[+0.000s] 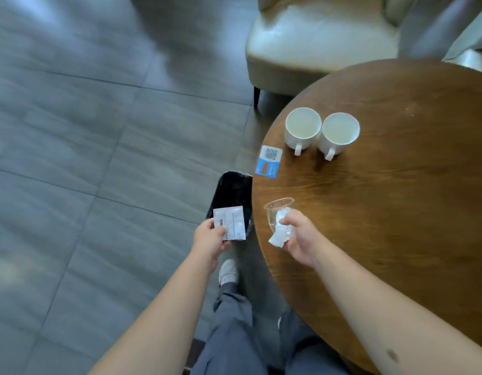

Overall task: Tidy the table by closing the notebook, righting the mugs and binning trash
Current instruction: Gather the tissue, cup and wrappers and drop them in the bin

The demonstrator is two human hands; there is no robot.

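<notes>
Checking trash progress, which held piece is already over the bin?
The flat packet in the left hand; the right hand's cup and tissue are above the table.

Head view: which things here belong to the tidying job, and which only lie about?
Job:
- white packet in left hand
- clear plastic cup and crumpled tissue in right hand
- black bin
- two upright mugs

Lying about:
- QR card
- armchair

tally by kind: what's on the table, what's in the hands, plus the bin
White mugs, upright on the table: 2
QR card at the table edge: 1
White packet in left hand: 1
Clear plastic cup in right hand: 1
Crumpled tissue in right hand: 1
Black bin on the floor: 1
Total: 7
</notes>
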